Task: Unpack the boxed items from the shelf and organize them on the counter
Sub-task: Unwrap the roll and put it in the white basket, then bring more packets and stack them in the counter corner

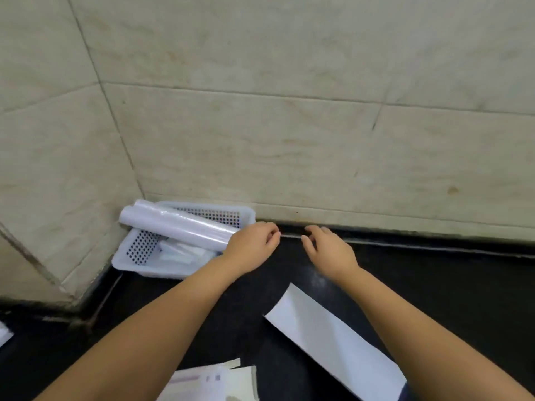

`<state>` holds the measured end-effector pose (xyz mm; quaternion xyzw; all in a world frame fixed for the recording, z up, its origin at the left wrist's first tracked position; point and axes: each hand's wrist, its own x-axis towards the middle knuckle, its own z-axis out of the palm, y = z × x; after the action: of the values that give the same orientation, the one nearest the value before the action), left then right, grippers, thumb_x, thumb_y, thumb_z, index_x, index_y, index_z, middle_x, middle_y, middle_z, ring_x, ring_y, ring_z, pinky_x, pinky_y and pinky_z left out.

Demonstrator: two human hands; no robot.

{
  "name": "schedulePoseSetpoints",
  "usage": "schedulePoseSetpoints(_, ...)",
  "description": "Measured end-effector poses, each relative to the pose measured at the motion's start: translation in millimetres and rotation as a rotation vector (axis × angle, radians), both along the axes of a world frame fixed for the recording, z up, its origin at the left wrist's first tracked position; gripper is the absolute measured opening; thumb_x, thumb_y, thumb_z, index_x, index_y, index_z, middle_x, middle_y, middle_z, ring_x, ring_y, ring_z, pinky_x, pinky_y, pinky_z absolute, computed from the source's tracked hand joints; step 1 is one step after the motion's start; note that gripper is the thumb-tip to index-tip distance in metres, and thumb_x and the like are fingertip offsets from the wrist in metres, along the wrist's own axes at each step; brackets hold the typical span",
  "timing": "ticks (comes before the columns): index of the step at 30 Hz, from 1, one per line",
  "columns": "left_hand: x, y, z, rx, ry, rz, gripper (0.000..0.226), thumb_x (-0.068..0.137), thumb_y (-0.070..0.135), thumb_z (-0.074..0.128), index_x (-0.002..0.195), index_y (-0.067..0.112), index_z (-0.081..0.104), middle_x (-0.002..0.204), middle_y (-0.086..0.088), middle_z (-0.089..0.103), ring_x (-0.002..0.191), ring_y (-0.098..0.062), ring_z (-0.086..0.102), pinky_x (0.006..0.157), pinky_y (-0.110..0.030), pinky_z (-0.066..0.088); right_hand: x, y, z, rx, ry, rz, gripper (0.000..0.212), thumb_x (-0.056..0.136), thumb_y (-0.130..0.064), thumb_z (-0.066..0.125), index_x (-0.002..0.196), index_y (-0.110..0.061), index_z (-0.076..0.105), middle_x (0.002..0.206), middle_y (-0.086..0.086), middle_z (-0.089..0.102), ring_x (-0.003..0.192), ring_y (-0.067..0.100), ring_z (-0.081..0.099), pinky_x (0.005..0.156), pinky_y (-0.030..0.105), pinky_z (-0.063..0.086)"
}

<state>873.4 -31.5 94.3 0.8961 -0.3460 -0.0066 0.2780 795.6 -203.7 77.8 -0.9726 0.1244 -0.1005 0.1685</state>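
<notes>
A white roll of film lies slantwise across a white perforated basket in the back left corner of the black counter. My left hand sits at the roll's right end with its fingers curled; whether they pinch anything is unclear. My right hand hovers a short way to the right, fingers loosely curled, with nothing visible in it. A flat white box lies on the counter in front of my right forearm. Small white packets lie inside the basket.
Beige tiled walls close the counter at the back and left. Printed paper sheets lie at the near edge between my forearms. A white object shows at the left border.
</notes>
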Motion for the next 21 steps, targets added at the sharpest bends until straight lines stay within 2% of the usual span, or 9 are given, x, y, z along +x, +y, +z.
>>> schedulePoseSetpoints(3,-40.8,-60.7,-16.7,0.021,0.007,-0.152,0.023,0.094,0.032,0.043,0.102,0.020,0.061,0.094,-0.001,0.063,0.083,-0.020,0.058,0.070,-0.034,0.047,-66.8,-47.2,-17.1,-0.023,0.067,-0.178,0.047,0.097,-0.044,0.035,0.136,-0.019,0.042,0.130,0.006,0.054,0.115,0.026,0.054,0.087,0.041,0.049)
schedulePoseSetpoints(6,-89.8,-117.2,-28.9,0.064,0.015,-0.290,0.023,0.094,0.032,0.042,0.103,0.021,0.060,0.094,0.002,0.062,0.084,-0.019,0.058,0.068,-0.032,0.045,-136.5,-88.8,-28.4,-0.029,0.115,-0.311,0.048,0.097,-0.043,0.034,0.138,-0.018,0.040,0.134,0.006,0.051,0.117,0.027,0.052,0.088,0.042,0.048)
schedulePoseSetpoints(11,-180.4,-202.5,-39.1,0.112,0.012,-0.497,0.025,0.095,0.035,0.039,0.104,0.023,0.059,0.101,0.002,0.063,0.089,-0.018,0.059,0.076,-0.038,0.050,-249.7,-151.0,-40.8,0.010,0.153,-0.486,0.048,0.098,-0.043,0.033,0.139,-0.019,0.038,0.134,0.005,0.049,0.119,0.026,0.050,0.089,0.041,0.047)
schedulePoseSetpoints(21,-360.9,-351.9,-62.5,0.216,0.034,-0.630,0.028,0.096,0.035,0.038,0.107,0.021,0.059,0.107,0.000,0.061,0.097,-0.020,0.059,0.079,-0.034,0.048,-444.5,-282.2,-44.8,0.025,0.220,-0.636,0.044,0.097,-0.042,0.035,0.135,-0.020,0.042,0.131,0.003,0.051,0.116,0.025,0.053,0.086,0.040,0.047)
